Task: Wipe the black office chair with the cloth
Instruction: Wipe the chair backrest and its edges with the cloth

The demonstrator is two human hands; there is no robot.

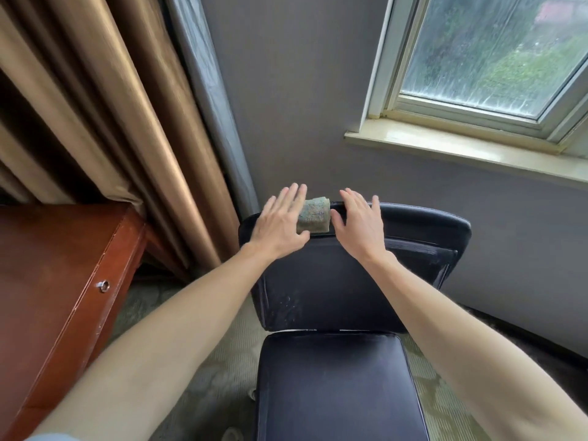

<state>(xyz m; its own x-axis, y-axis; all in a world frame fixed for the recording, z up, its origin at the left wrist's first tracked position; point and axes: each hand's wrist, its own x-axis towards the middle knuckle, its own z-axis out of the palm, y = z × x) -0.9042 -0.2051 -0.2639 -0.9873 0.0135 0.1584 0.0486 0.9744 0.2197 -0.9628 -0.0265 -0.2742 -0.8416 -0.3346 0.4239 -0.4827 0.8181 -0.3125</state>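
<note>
A black office chair faces me, its backrest upright and dusty. A folded greenish cloth lies draped over the top edge of the backrest. My left hand is spread flat with its fingers apart, overlapping the cloth's left side; whether it touches the cloth I cannot tell. My right hand hovers just right of the cloth, fingers apart, holding nothing.
A reddish wooden desk with a keyhole stands at the left. Brown curtains hang behind it. A grey wall and a window sill lie behind the chair. Patterned carpet surrounds the seat.
</note>
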